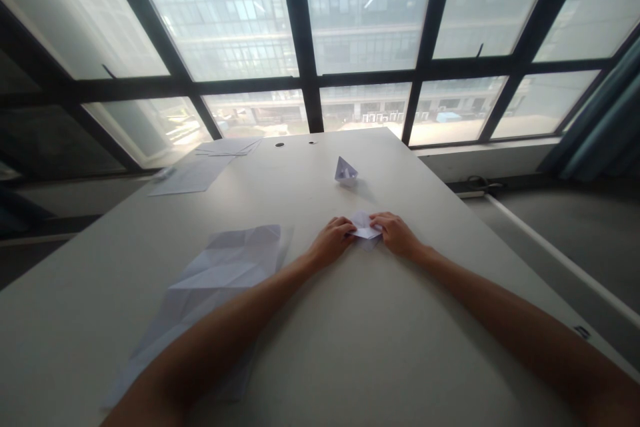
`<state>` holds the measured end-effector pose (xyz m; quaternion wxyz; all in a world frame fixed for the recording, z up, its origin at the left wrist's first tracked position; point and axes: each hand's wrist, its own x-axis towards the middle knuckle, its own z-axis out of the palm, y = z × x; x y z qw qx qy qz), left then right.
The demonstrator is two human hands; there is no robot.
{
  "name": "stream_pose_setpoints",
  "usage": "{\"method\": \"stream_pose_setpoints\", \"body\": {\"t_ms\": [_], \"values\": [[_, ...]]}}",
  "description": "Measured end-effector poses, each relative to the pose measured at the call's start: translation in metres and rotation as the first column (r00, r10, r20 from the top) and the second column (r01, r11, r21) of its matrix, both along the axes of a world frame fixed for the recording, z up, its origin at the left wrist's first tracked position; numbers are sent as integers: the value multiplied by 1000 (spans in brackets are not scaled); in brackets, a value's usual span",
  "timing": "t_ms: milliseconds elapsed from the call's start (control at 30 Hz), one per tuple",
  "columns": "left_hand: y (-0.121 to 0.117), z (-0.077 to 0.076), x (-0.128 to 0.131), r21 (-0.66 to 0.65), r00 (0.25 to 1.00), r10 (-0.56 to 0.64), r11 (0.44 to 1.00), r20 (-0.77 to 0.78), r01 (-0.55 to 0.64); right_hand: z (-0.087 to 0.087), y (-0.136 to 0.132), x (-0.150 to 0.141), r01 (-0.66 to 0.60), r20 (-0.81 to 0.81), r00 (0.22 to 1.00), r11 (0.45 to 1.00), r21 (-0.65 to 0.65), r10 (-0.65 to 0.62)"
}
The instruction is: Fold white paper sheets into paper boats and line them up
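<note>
A small folded piece of white paper (365,230) lies low over the table between both hands. My left hand (332,240) pinches its left edge with the fingers closed. On the opposite edge, my right hand (397,233) grips the paper, thumb and fingers together. Beyond the hands stands a folded paper boat (346,172) with a pointed peak. Under and beside my left forearm is a large creased sheet of paper (227,260), partly hidden by the arm.
The white table (430,360) reaches to the windows. Several flat paper sheets (193,173) lie at the far left. Two round marks or holes, one of them a dark hole (279,145), are near the far edge. A blue curtain (590,127) hangs at right.
</note>
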<state>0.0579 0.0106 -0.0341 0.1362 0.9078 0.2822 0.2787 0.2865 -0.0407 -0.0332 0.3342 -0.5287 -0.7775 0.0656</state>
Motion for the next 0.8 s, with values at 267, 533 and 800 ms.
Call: {"method": "stream_pose_setpoints", "body": {"t_ms": [267,533,800], "values": [[0,1,0,-11,1000,-7,1000,10,7,0,0,1,-17,-3,1000,1000,22,17],[-3,3,1,-30,999,9,1000,46,-8,1,0,0,-12,-36,999,1000,25,13],[-6,10,1,-6,999,54,999,6,-54,2,0,-1,57,-32,998,998,33,-56]]}}
